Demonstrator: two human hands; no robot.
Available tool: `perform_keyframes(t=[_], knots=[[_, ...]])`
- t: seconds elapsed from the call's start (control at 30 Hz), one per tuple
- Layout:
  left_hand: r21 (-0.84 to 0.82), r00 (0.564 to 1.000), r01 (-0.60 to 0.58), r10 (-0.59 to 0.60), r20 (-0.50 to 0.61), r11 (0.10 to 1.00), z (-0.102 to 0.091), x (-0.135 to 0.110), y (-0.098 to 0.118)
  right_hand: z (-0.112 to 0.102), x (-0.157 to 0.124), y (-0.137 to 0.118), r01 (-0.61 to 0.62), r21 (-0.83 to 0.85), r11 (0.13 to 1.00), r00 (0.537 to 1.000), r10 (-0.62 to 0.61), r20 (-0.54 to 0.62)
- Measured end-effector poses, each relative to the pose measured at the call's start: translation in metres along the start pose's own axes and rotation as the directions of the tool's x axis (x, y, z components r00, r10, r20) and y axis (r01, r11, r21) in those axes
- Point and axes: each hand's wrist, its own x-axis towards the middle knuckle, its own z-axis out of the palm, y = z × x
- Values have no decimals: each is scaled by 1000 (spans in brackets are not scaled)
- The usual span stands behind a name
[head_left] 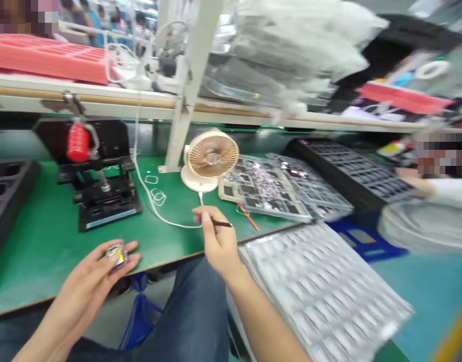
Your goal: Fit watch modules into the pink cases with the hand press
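My left hand (102,269) pinches a small silver and yellow part (117,255) between its fingertips, just over the front edge of the green table (46,236). My right hand (216,239) is closed on a thin dark tool (221,224) whose tip points right. It hovers near the table's front edge, in front of a small cream desk fan (210,158). A large clear blister tray (321,286) with many small pockets lies just right of my right forearm.
A black press jig with a red handle (98,186) stands at the back left. Clear trays holding small parts (276,188) and a black tray (352,173) lie to the right of the fan. An orange tool (249,217) lies beside them. Another person (438,196) sits at the far right.
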Motion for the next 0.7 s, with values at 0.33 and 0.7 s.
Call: perform_keyframes(t=[0.33,0.7], knots=[[117,993,96,-103,54,988,-17,5,-22,-175,11,113,-366,-539,759,930,286,-229],[-27,973,223,-221,73,974,-1,15,-37,-195,103,143,-279,-784,554,812,572,115]])
